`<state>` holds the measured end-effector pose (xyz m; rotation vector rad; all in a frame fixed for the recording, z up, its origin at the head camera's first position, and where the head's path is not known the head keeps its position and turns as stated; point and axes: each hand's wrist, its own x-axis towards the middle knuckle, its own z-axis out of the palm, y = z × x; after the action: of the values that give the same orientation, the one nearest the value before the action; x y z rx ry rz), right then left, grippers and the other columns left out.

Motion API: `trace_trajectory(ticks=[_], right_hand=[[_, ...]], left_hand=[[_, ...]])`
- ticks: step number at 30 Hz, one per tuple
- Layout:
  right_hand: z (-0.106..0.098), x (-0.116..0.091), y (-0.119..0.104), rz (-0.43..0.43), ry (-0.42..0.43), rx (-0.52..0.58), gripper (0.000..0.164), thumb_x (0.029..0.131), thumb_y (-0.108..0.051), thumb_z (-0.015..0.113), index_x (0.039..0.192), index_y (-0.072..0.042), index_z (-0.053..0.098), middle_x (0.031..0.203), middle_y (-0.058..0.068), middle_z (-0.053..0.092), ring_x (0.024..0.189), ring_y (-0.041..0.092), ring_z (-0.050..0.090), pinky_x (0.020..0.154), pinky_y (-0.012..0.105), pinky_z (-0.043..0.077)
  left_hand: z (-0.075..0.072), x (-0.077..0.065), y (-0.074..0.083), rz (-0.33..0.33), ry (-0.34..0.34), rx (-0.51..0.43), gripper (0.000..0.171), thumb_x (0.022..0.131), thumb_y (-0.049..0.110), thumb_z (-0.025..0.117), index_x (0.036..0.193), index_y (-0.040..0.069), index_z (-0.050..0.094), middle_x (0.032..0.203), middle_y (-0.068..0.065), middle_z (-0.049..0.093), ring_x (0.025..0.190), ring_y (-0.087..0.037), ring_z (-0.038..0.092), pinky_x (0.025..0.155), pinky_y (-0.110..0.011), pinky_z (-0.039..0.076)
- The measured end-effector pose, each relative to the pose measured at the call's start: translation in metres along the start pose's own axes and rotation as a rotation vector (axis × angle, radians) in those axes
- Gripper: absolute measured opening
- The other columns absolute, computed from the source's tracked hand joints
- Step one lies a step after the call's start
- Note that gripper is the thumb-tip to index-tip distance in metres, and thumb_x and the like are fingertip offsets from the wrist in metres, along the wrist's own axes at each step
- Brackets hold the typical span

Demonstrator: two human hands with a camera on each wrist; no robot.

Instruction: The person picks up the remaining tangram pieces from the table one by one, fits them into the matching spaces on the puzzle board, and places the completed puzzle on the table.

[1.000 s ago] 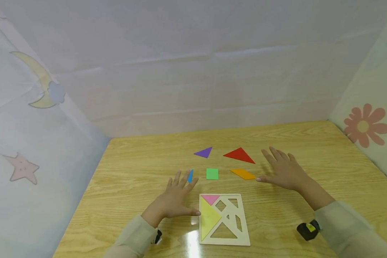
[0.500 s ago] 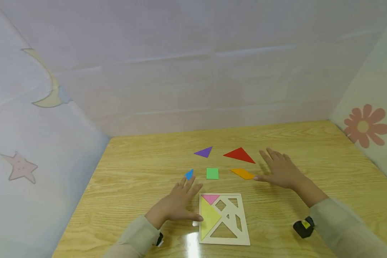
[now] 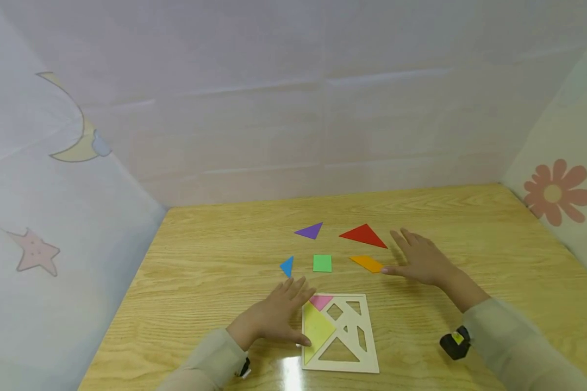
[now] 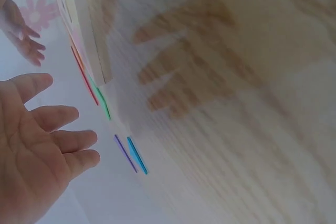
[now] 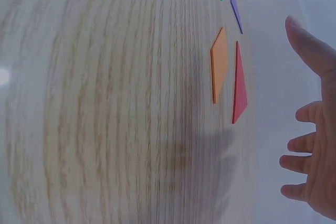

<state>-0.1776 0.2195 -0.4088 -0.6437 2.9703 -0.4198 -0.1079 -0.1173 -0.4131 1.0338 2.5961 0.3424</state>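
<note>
My left hand hovers palm down over the left edge of a pale wooden tangram board, fingers spread and nothing in them. Set into the board are a yellow triangle and a pink triangle; its other cutouts show bare wood. Just beyond the left fingertips lies a blue triangle. The right hand is held above the table with fingers apart, its thumb tip overlapping the end of an orange parallelogram in the head view. In the right wrist view that hand appears raised off the tabletop.
Behind the board lie a green square, a purple triangle and a red triangle. The wood-grain table is bounded by printed cloth walls at the back and both sides.
My left hand has drawn back and right, uncovering the blue triangle and now overlapping the board's edge. The right hand has shifted slightly left. The pieces have stayed in place.
</note>
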Motion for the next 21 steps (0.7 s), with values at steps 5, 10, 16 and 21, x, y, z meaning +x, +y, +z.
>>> trace_trajectory(ticks=[5, 10, 16, 21], right_hand=[[0.003, 0.003, 0.001, 0.003, -0.022, 0.022, 0.097, 0.072, -0.064, 0.049, 0.134, 0.004, 0.020, 0.133, 0.032, 0.018, 0.115, 0.051, 0.022, 0.092, 0.061, 0.016], [0.005, 0.007, 0.002, -0.003, -0.028, 0.020, 0.096, 0.072, -0.063, 0.049, 0.133, 0.006, 0.022, 0.132, 0.033, 0.019, 0.115, 0.051, 0.023, 0.092, 0.061, 0.017], [0.008, 0.014, 0.001, -0.018, -0.024, 0.024, 0.096, 0.072, -0.064, 0.048, 0.133, 0.006, 0.024, 0.131, 0.033, 0.022, 0.114, 0.050, 0.025, 0.092, 0.060, 0.020], [0.012, 0.016, 0.002, -0.011, -0.049, 0.081, 0.096, 0.073, -0.063, 0.049, 0.133, 0.007, 0.023, 0.131, 0.033, 0.021, 0.115, 0.050, 0.023, 0.090, 0.062, 0.021]], left_hand=[[0.007, 0.002, -0.003, 0.017, -0.001, 0.023, 0.096, 0.065, 0.063, 0.056, 0.138, 0.013, 0.020, 0.141, -0.017, 0.012, 0.126, -0.038, 0.008, 0.102, -0.046, 0.010], [0.010, 0.004, -0.003, 0.026, 0.006, 0.049, 0.097, 0.064, 0.066, 0.054, 0.138, 0.013, 0.021, 0.141, -0.016, 0.012, 0.126, -0.037, 0.009, 0.102, -0.045, 0.011], [0.009, 0.006, -0.001, 0.040, 0.009, 0.058, 0.094, 0.066, 0.061, 0.057, 0.138, 0.011, 0.022, 0.141, -0.015, 0.013, 0.127, -0.034, 0.010, 0.102, -0.043, 0.013], [0.010, 0.007, 0.002, 0.026, -0.008, 0.036, 0.086, 0.071, 0.056, 0.056, 0.138, 0.013, 0.023, 0.141, -0.012, 0.014, 0.127, -0.032, 0.012, 0.102, -0.040, 0.017]])
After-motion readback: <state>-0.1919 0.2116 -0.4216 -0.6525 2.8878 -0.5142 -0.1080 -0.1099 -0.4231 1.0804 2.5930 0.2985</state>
